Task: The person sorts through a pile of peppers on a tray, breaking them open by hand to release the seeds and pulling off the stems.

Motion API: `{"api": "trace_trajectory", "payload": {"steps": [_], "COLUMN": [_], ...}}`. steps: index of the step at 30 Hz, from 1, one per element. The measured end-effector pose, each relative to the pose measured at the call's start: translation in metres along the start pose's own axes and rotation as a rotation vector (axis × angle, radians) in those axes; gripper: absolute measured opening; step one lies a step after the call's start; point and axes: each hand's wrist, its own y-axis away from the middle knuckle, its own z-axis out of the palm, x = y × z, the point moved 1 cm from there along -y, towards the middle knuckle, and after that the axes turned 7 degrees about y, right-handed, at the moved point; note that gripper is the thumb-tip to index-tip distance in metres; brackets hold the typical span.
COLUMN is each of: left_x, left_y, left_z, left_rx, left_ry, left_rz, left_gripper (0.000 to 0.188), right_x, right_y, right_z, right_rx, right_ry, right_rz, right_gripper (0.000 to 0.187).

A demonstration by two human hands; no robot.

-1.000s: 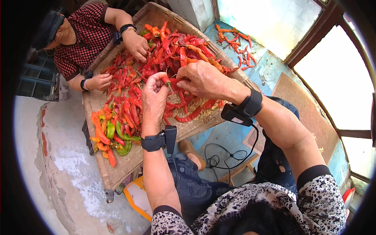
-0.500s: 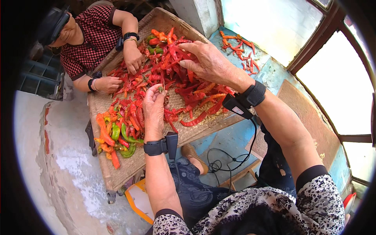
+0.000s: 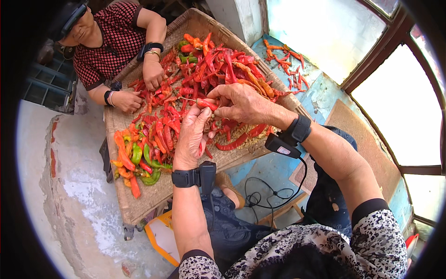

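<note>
A red chili pepper with a thin pale stem is held between my hands above the basket. My left hand pinches it at the stem end with thumb and fingertips. Closed on its other end is my right hand, thumb and fingers together. Beneath both hands, red peppers lie heaped in a large woven tray basket. A bit of red shows under my left palm, but I cannot tell whether it is held.
Orange and green peppers fill the basket's near left corner. Across from me a co-worker has both hands among the peppers. More peppers lie on a blue surface near the window. Black cables hang from my wrist devices below the basket.
My right hand has come back from the pile toward my left hand, and a red pepper is now between them. The green stem piece in my left fingertips is no longer seen.
</note>
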Motion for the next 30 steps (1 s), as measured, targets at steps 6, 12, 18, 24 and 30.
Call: {"api": "trace_trajectory", "payload": {"steps": [6, 12, 18, 24, 30], "left_x": [0.001, 0.007, 0.008, 0.001, -0.005], "left_y": [0.004, 0.014, 0.016, 0.015, 0.014], "left_z": [-0.011, -0.018, -0.009, -0.006, -0.003], "left_rx": [0.145, 0.211, 0.185, 0.106, 0.126], "left_ry": [0.072, 0.238, 0.245, 0.204, 0.283], "left_rz": [0.027, 0.101, 0.048, -0.016, -0.06], "left_gripper": [0.021, 0.031, 0.029, 0.028, 0.042], "right_x": [-0.001, 0.0, 0.004, 0.003, -0.004], "right_y": [0.0, -0.018, -0.022, -0.016, -0.017], "right_z": [-0.017, -0.034, -0.018, 0.002, -0.011], "right_rx": [-0.029, 0.149, 0.264, -0.073, -0.102], "right_ry": [0.143, -0.034, 0.312, -0.075, -0.113], "right_rz": [0.043, 0.126, -0.153, -0.017, 0.065], "right_gripper": [0.025, 0.027, 0.039, 0.022, 0.013]}}
